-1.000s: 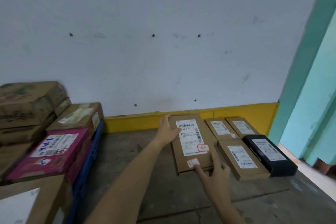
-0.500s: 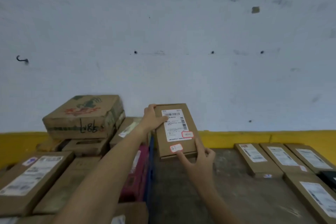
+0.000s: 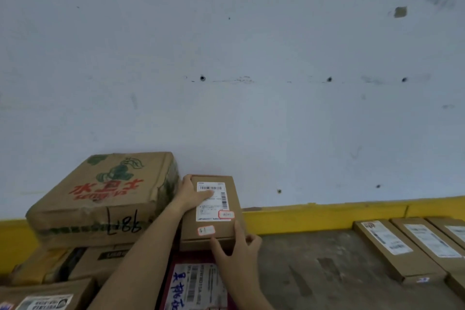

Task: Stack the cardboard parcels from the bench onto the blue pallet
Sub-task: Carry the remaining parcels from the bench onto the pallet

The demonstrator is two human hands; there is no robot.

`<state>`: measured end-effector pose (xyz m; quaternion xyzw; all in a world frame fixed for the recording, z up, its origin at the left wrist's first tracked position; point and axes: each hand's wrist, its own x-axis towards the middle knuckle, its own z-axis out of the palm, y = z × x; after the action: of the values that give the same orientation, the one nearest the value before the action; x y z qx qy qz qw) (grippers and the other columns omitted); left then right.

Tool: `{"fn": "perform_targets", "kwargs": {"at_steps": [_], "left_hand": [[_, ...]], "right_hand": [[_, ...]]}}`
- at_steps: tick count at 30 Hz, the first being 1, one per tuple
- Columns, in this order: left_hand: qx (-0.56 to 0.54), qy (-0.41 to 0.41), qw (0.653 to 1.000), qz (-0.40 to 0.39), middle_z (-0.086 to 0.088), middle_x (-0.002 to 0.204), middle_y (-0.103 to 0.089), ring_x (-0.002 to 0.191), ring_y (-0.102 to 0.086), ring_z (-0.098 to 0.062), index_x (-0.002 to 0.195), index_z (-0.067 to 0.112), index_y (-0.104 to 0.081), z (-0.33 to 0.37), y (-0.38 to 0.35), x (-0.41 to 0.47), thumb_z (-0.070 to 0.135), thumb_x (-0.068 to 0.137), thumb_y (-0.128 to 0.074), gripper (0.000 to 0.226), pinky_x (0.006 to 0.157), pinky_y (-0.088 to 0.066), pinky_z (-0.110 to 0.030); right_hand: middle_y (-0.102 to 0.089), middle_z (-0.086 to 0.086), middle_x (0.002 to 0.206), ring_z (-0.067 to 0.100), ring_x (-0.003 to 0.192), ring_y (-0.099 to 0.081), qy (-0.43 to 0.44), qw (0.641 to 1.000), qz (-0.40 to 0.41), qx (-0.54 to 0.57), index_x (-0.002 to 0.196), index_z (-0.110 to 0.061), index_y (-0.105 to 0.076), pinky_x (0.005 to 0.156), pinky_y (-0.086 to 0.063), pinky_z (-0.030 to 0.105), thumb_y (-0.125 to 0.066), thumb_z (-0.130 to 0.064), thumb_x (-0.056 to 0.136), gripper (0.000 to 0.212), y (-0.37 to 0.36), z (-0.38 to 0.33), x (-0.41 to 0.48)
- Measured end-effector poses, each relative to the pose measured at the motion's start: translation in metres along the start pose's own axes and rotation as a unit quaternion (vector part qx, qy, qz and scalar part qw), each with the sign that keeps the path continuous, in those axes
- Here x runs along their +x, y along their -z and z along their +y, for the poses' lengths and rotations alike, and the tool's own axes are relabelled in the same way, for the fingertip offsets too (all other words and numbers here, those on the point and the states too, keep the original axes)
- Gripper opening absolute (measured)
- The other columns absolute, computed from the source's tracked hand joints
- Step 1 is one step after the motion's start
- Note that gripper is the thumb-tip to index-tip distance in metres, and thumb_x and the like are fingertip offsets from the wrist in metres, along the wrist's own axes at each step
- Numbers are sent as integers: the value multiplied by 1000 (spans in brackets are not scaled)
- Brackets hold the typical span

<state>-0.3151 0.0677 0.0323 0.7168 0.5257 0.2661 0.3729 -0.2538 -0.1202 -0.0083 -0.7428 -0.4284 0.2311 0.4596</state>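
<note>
A flat brown cardboard parcel with a white shipping label sits on top of the stack at the left, beside a large printed carton. My left hand grips its far left edge, thumb lying over the label. At the parcel's near right corner my right hand holds it, fingers on the top and the side. Several more flat parcels lie on the worn bench at the right. The blue pallet is hidden under the stacked boxes.
A pink-red box with a handwritten label lies just below the held parcel. More cartons fill the lower left. A pale wall with a yellow base strip runs behind everything.
Both hands have carried the parcel off the bench leftward and up to the stack, where it now lies beside the large printed carton. My view has swung left with it.
</note>
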Motion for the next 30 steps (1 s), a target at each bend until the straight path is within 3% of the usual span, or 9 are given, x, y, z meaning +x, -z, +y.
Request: {"fn": "perform_targets", "kwargs": {"at_steps": [2, 6, 8, 10, 14, 19, 23, 30], "left_hand": [[39, 9, 999, -6, -14, 138, -42, 119, -51, -28, 142, 5, -22, -8, -7, 7, 33, 81, -71, 83, 98, -47, -42], [89, 16, 996, -18, -17, 143, -40, 128, -44, -31, 141, 3, -30, -15, -15, 9, 40, 87, -61, 72, 106, -40, -44], [165, 5, 986, -3, -17, 148, -31, 138, -27, -33, 142, 5, -32, -15, -16, 6, 43, 91, -52, 67, 113, -29, -43], [215, 1, 977, 4, -16, 152, -21, 141, -16, -34, 145, 5, -28, -12, -16, 2, 40, 95, -45, 63, 112, -24, -43], [265, -21, 964, 15, -16, 145, -30, 134, -30, -30, 136, 4, -37, -6, -15, -2, 22, 96, -37, 44, 103, -36, -38], [264, -29, 964, 19, -16, 138, -37, 127, -36, -29, 128, 5, -45, -11, -16, -2, 19, 96, -32, 37, 89, -39, -32], [262, -36, 964, 20, -17, 140, -37, 130, -33, -30, 130, 4, -44, -14, -12, -6, 22, 97, -32, 39, 102, -34, -36], [267, -34, 963, 9, -18, 138, -38, 128, -32, -31, 131, 1, -42, -14, -12, -7, 19, 97, -32, 40, 102, -32, -35]], "right_hand": [[-13, 3, 133, 12, 119, -35, -3, 1000, 6, -19, 148, -26, -17, 104, -36, 21, -54, -45, 89, 72, -7, 1, 5], [-20, 2, 129, 10, 110, -38, 15, 999, 17, -46, 145, -26, -26, 95, -38, 17, -52, -43, 91, 62, -11, 1, 13], [-23, 2, 129, 12, 115, -37, 32, 997, 17, -70, 144, -27, -27, 95, -38, 17, -51, -43, 92, 60, -13, 0, 16], [-27, 2, 129, 15, 121, -32, 49, 993, 20, -105, 143, -29, -29, 95, -36, 19, -49, -43, 93, 56, -15, 0, 19], [-34, 2, 136, 19, 127, -28, 85, 983, 14, -163, 141, -32, -33, 101, -35, 26, -43, -40, 95, 48, -18, -1, 24], [-37, 2, 141, 19, 130, -30, 111, 981, 1, -161, 143, -31, -32, 99, -37, 25, -39, -28, 98, 45, -22, -1, 33], [-39, 2, 141, 19, 128, -32, 119, 979, 1, -163, 143, -30, -32, 99, -38, 25, -36, -24, 100, 44, -24, 0, 39], [-38, -1, 142, 18, 126, -32, 130, 977, 4, -168, 144, -31, -29, 99, -37, 25, -36, -26, 99, 46, -26, 6, 45]]}}
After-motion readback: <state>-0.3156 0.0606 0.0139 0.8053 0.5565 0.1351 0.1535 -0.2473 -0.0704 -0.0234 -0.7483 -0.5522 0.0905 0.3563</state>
